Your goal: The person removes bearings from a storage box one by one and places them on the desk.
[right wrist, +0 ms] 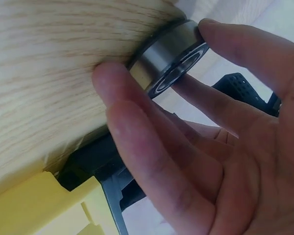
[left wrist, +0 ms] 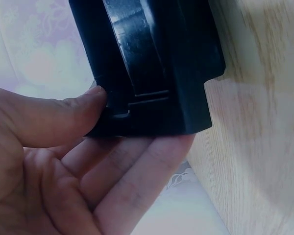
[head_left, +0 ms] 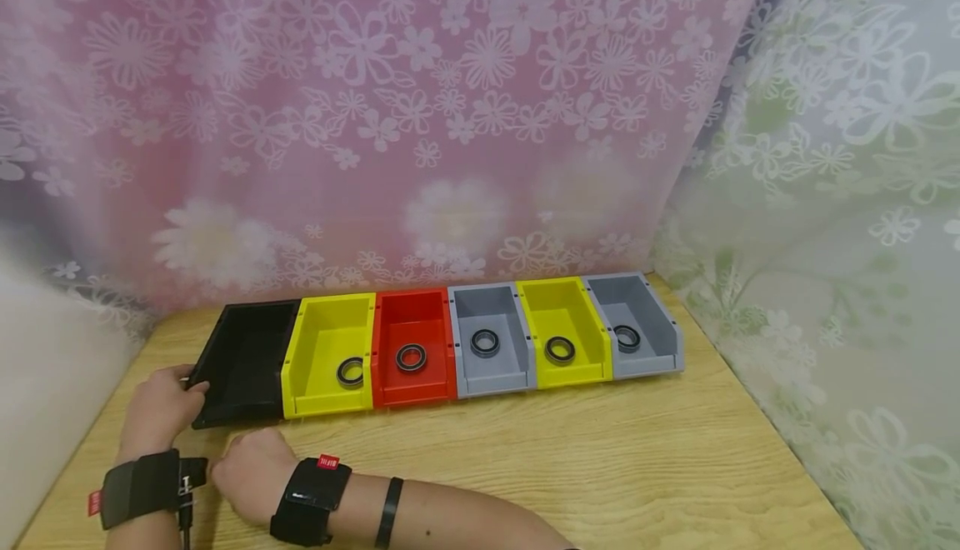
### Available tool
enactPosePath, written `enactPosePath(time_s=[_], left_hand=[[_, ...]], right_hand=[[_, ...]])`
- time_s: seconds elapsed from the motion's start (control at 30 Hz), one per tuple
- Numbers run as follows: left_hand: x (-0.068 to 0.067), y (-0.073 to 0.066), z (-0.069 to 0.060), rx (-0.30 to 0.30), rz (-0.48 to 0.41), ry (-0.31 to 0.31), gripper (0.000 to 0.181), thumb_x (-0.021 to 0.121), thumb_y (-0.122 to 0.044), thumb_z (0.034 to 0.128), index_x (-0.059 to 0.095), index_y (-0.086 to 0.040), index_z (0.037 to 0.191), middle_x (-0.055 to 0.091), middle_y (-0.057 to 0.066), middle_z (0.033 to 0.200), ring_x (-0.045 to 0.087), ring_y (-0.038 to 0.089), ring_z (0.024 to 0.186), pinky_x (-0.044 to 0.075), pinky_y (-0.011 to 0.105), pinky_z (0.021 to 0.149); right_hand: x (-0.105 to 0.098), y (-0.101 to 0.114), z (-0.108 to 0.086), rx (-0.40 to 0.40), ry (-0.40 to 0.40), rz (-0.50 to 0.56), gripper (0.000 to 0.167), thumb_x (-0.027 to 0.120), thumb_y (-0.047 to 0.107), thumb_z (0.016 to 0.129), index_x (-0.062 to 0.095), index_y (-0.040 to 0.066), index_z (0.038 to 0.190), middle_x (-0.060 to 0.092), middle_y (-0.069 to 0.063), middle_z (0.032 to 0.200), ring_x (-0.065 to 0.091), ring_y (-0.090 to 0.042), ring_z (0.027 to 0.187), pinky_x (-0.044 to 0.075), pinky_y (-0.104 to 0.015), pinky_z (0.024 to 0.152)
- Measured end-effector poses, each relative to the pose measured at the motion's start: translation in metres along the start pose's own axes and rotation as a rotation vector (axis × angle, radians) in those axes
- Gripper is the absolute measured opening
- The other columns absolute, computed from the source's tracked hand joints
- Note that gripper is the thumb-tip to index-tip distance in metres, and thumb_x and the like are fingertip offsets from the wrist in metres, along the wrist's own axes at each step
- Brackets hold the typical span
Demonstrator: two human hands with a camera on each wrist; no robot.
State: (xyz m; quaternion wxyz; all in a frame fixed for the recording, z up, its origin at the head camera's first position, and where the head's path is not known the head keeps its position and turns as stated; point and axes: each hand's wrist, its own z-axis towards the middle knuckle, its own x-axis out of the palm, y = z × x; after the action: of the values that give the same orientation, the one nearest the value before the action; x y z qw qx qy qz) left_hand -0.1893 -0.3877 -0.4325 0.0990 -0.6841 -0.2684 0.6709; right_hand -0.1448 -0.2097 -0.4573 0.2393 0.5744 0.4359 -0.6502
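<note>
My left hand [head_left: 159, 407] grips the left wall of a black storage bin [head_left: 251, 358], thumb at the rim and fingers along the outer side. In the left wrist view the bin's dark plastic wall [left wrist: 191, 63] shows between thumb and fingers. My right hand [head_left: 255, 473] is just in front of the black bin, over the wooden table. It holds a steel ball bearing [right wrist: 159, 61] between thumb and fingers, close to the tabletop in the right wrist view. From the head view this bearing is hidden by the hand.
Right of the black bin, joined in a row, stand a yellow bin [head_left: 322, 404], a red bin [head_left: 416, 392], a grey bin [head_left: 495, 383], another yellow bin [head_left: 577, 373] and another grey bin [head_left: 648, 362]. Each coloured bin holds one bearing. A floral curtain [head_left: 450, 117] hangs behind.
</note>
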Motion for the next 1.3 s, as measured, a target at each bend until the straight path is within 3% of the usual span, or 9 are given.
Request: enactPosePath(time_s=[0.2, 0.33, 0.47, 0.9, 1.03, 1.07, 1.17, 1.2, 1.3], left_hand=[[-0.002, 0.000, -0.001, -0.004, 0.009, -0.015, 0.052, 0.056, -0.011, 0.0985, 0.045, 0.025, 0.134, 0.057, 0.047, 0.119, 0.056, 0.063, 0.098, 0.051, 0.058, 0.075], [0.001, -0.002, 0.000, -0.008, 0.003, -0.002, 0.054, 0.057, -0.011, 0.0983, 0.044, 0.025, 0.136, 0.056, 0.047, 0.120, 0.059, 0.058, 0.093, 0.050, 0.051, 0.069], [0.004, -0.002, 0.001, -0.006, -0.005, -0.008, 0.053, 0.057, -0.010, 0.0979, 0.044, 0.026, 0.135, 0.056, 0.047, 0.120, 0.059, 0.060, 0.095, 0.051, 0.054, 0.072], [-0.001, -0.006, -0.002, 0.002, -0.002, -0.026, 0.052, 0.052, -0.016, 0.1026, 0.046, 0.025, 0.134, 0.054, 0.047, 0.122, 0.055, 0.064, 0.101, 0.050, 0.062, 0.078], [-0.002, -0.013, -0.005, -0.004, -0.012, -0.107, 0.050, 0.050, -0.017, 0.1042, 0.047, 0.022, 0.136, 0.052, 0.047, 0.126, 0.056, 0.062, 0.102, 0.050, 0.060, 0.075], [-0.001, -0.016, -0.006, 0.000, -0.016, -0.147, 0.048, 0.050, -0.016, 0.1040, 0.048, 0.021, 0.136, 0.053, 0.047, 0.125, 0.058, 0.059, 0.094, 0.050, 0.057, 0.071], [0.002, -0.026, -0.010, 0.026, -0.040, -0.292, 0.044, 0.049, -0.013, 0.1034, 0.052, 0.016, 0.136, 0.062, 0.037, 0.085, 0.056, 0.042, 0.060, 0.044, 0.043, 0.052], [0.003, -0.031, -0.011, 0.044, -0.049, -0.343, 0.042, 0.050, -0.012, 0.1032, 0.055, 0.014, 0.135, 0.063, 0.034, 0.084, 0.051, 0.035, 0.051, 0.039, 0.039, 0.047], [0.005, -0.045, -0.014, 0.110, -0.084, -0.441, 0.037, 0.051, -0.009, 0.1031, 0.060, 0.011, 0.133, 0.068, 0.028, 0.082, 0.057, 0.037, 0.056, 0.045, 0.044, 0.049]], right_hand=[[-0.002, 0.001, -0.001, -0.035, -0.018, -0.015, 0.008, 0.062, 0.042, 0.100, 0.067, 0.047, 0.104, 0.063, 0.024, 0.093, 0.055, 0.006, 0.081, 0.041, -0.021, 0.059], [-0.001, 0.000, -0.002, -0.036, -0.001, -0.016, 0.008, 0.062, 0.043, 0.100, 0.067, 0.048, 0.105, 0.063, 0.025, 0.093, 0.054, 0.006, 0.083, 0.042, -0.021, 0.060], [-0.001, -0.002, -0.002, -0.036, 0.025, 0.002, 0.009, 0.062, 0.042, 0.101, 0.068, 0.047, 0.106, 0.063, 0.024, 0.094, 0.055, 0.005, 0.083, 0.044, -0.022, 0.061], [-0.005, -0.018, 0.005, 0.003, 0.161, 0.218, 0.007, 0.065, 0.049, 0.098, 0.065, 0.042, 0.096, 0.062, 0.023, 0.082, 0.054, 0.000, 0.064, 0.042, -0.023, 0.060], [-0.006, -0.026, 0.003, 0.004, 0.181, 0.270, 0.005, 0.064, 0.042, 0.100, 0.067, 0.041, 0.097, 0.059, 0.022, 0.080, 0.050, 0.000, 0.063, 0.039, -0.022, 0.057], [-0.007, -0.028, 0.002, 0.003, 0.179, 0.267, 0.005, 0.064, 0.040, 0.101, 0.066, 0.040, 0.096, 0.058, 0.021, 0.078, 0.049, 0.000, 0.062, 0.038, -0.022, 0.057], [-0.009, -0.034, -0.002, -0.001, 0.167, 0.268, 0.016, 0.063, 0.036, 0.101, 0.063, 0.036, 0.086, 0.052, 0.017, 0.071, 0.046, -0.002, 0.059, 0.036, -0.022, 0.052], [-0.011, -0.037, -0.003, 0.000, 0.157, 0.269, 0.019, 0.062, 0.034, 0.102, 0.062, 0.034, 0.082, 0.051, 0.016, 0.070, 0.046, -0.002, 0.057, 0.036, -0.022, 0.051], [-0.019, -0.047, -0.009, 0.009, 0.124, 0.297, 0.022, 0.064, 0.035, 0.101, 0.063, 0.031, 0.079, 0.051, 0.014, 0.067, 0.046, -0.002, 0.056, 0.037, -0.022, 0.050]])
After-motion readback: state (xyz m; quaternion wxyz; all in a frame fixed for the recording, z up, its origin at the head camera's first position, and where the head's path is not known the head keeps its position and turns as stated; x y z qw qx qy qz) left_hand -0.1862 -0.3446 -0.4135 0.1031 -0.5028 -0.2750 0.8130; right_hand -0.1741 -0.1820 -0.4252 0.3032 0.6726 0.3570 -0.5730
